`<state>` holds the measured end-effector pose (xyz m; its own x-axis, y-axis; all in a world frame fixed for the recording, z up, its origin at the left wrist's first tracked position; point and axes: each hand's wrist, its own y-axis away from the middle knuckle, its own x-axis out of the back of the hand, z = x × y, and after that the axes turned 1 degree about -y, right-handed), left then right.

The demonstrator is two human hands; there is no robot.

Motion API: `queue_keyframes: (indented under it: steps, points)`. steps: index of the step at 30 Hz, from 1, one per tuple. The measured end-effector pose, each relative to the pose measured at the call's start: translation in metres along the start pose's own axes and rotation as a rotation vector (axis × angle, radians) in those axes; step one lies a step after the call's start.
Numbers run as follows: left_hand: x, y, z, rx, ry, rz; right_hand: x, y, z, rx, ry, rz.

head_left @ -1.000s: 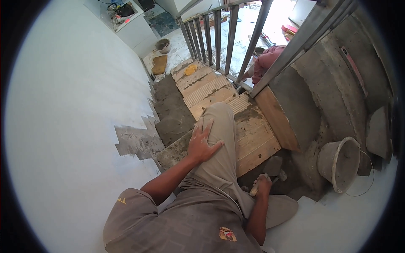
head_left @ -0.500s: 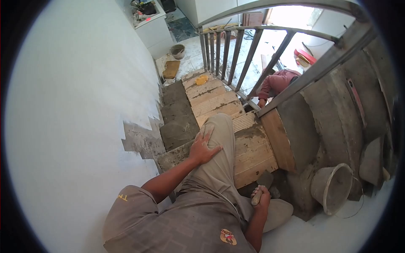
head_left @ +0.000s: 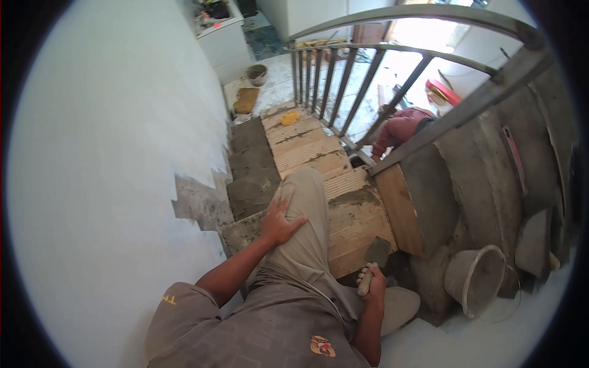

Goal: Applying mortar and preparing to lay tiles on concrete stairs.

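My left hand (head_left: 281, 224) rests on my bent left knee with its fingers spread, holding nothing. In my right hand (head_left: 375, 283) is a trowel (head_left: 378, 251), gripped by its wooden handle. Its grey, mortar-smeared blade points away from me, over the edge of a beige tile (head_left: 359, 236) on the stair beside my leg. An upright wood-coloured tile (head_left: 399, 211) faces the step to the right. Dark wet mortar lies by the trowel, partly hidden by my hand and leg.
A mortar-stained bucket (head_left: 475, 282) stands to the right, near a pink-edged level (head_left: 514, 156). A metal railing (head_left: 350, 92) borders the stairs. Beyond it a co-worker in a red sleeve (head_left: 402, 132) bends down. A yellow sponge or cloth (head_left: 289, 118) lies on the lower tiles.
The trowel blade has tilted and shows more fully. The co-worker beyond the railing has leaned lower. My left hand stays on the knee; the whole view has shifted slightly.
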<state>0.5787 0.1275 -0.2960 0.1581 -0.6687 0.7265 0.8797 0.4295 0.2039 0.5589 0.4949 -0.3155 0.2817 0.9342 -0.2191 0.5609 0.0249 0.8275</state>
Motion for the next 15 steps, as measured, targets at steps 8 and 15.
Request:
queue_keyframes:
  steps: [8,15]
  points:
    - [0.000,0.026,-0.015,-0.101,0.130,0.032,0.015,0.009,0.005,-0.019,-0.226,-0.072]
    - [-0.001,0.029,-0.018,0.090,0.339,-0.100,0.041,0.040,-0.007,0.048,-0.230,-0.067]
